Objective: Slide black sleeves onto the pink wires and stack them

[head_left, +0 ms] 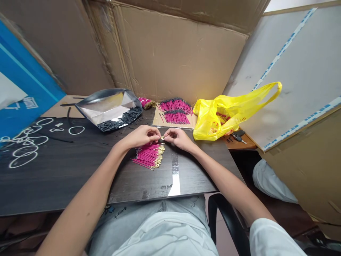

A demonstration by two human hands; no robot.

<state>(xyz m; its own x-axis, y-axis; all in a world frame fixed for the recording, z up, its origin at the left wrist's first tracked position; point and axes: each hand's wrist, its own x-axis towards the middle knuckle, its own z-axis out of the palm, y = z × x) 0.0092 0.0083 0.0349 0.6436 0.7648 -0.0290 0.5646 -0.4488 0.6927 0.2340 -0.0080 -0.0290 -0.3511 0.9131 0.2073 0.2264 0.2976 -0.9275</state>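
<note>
Both hands, the left hand (144,136) and the right hand (177,137), pinch one thin pink stick (161,138) between them. They hold it just above the pink stick pile (149,156), so more sticks are close.

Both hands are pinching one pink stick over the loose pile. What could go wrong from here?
1. The left hand and right hand work directly above the loose pink sticks; a wrist brushing them could fan the pile out.
2. The silver bag lies tipped open with small black pieces at its mouth, some already on the table; more may spill.
3. The yellow plastic bag sags beside the right hand and might snag.
</note>
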